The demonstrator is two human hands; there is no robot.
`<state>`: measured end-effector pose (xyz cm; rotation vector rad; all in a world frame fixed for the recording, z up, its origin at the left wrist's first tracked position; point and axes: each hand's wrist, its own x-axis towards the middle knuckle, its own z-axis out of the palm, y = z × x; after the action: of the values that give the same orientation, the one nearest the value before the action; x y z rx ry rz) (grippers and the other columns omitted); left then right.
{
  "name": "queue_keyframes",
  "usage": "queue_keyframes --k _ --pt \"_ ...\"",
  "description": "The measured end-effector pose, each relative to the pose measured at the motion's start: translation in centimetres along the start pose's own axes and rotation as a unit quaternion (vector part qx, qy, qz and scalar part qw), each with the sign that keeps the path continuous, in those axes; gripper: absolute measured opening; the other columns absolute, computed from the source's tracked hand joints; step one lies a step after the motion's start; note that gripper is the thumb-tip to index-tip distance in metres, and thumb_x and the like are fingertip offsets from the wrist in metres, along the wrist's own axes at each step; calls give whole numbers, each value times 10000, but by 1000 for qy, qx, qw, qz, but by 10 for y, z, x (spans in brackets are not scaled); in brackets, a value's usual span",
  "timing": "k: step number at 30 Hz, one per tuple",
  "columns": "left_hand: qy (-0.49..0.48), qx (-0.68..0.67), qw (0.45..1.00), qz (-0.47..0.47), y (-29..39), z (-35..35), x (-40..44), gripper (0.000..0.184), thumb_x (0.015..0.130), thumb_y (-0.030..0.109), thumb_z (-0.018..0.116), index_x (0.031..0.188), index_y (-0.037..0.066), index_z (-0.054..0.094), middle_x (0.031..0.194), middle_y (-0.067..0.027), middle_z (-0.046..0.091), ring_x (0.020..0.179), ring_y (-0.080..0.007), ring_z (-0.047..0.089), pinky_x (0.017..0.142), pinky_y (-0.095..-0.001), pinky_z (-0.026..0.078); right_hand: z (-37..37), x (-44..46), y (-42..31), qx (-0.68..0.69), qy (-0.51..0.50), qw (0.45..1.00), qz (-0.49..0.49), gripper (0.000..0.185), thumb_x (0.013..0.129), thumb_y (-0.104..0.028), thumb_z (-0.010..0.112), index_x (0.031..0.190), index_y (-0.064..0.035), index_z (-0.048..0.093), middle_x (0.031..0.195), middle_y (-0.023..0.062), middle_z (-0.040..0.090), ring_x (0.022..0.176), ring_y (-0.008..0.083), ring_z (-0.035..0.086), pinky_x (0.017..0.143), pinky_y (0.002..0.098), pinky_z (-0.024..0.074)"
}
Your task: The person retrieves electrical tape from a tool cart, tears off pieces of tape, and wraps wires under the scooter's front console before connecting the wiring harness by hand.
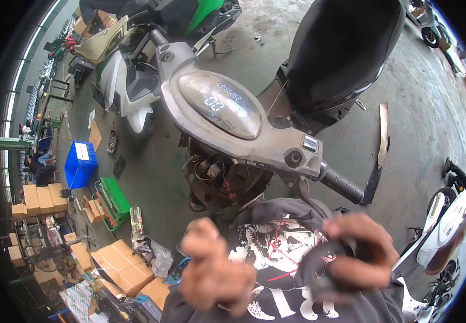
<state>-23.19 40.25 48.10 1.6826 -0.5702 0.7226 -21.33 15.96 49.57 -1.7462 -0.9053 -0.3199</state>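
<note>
My right hand, blurred by motion, curls round a dark ring that looks like a roll of black tape in front of my printed dark shirt. To its left, my left hand is closed with its fingers bent; whatever it may hold is hidden by blur. Beyond both hands stands a scooter with grey handlebars and a lit display. Its front is opened below the bars, where wires and connectors show. The black right-hand grip points towards my right hand. Neither hand touches the scooter.
A black seat rises behind the handlebars. On the left floor are a blue bin, a green toolbox and cardboard boxes. Another scooter stands far left, a white one at right. A long strip lies on the floor.
</note>
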Motion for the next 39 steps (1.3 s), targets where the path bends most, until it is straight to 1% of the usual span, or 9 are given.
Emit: queue_keyframes --k 3,11,16,19,22,27,32,34,39 --pt "-53 -64 991 100 27 -15 11 276 1020 368 544 757 329 616 1019 130 512 1033 -121 434 977 -490 295 -3 9 -31 -46 105 992 -55 201 737 -163 786 811 -40 645 1001 205 666 741 377 712 635 425 632" --pt "224 54 972 47 51 -25 -9 313 1038 354 439 749 284 536 746 171 467 899 -87 403 940 -497 308 -29 13 -62 -86 60 993 -60 182 796 -127 713 920 -39 615 1078 214 596 814 454 716 652 501 666" --pt "-22 -95 983 157 40 -34 26 115 939 226 651 861 289 595 751 235 437 932 -121 356 913 -505 314 -42 13 -61 -35 15 998 -59 193 810 -125 705 969 -38 638 1054 190 606 841 400 724 648 495 666" --pt "97 -138 972 166 39 -16 25 121 939 229 656 856 288 590 775 247 449 934 -121 350 915 -500 314 -43 13 -60 -26 62 995 -69 243 782 -123 718 993 -27 642 986 193 644 835 372 725 622 459 655" --pt "-58 -70 989 114 48 -28 32 150 948 203 632 826 278 586 749 200 403 939 -110 343 911 -501 316 -60 17 -58 67 33 995 66 172 749 -104 721 876 -7 657 901 193 680 770 333 727 598 410 637" --pt "45 -33 998 -17 69 -38 10 205 945 166 594 762 248 551 756 106 292 808 -104 364 885 -519 323 -127 -61 3 158 -35 985 -59 191 842 -140 741 951 10 697 1208 205 633 991 306 683 818 407 569" --pt "-1 39 998 59 -2 -6 42 220 883 272 668 752 285 492 731 111 403 959 -175 350 869 -415 264 -111 -161 157 19 234 911 339 308 808 -196 836 992 28 732 1251 192 671 1038 234 655 881 367 516" --pt "-29 161 985 -52 -21 -12 41 240 889 321 624 812 130 501 785 -19 483 905 -199 360 861 -391 287 -74 -190 244 -127 143 842 504 299 773 -159 866 1009 -11 755 1271 180 685 929 182 679 794 308 523" --pt "-28 360 895 -263 -32 -35 10 213 913 222 562 854 22 519 892 -98 489 869 -198 422 798 -331 364 26 -241 445 -101 84 836 533 262 748 -160 842 975 -54 762 1258 217 673 1033 325 693 861 406 541"
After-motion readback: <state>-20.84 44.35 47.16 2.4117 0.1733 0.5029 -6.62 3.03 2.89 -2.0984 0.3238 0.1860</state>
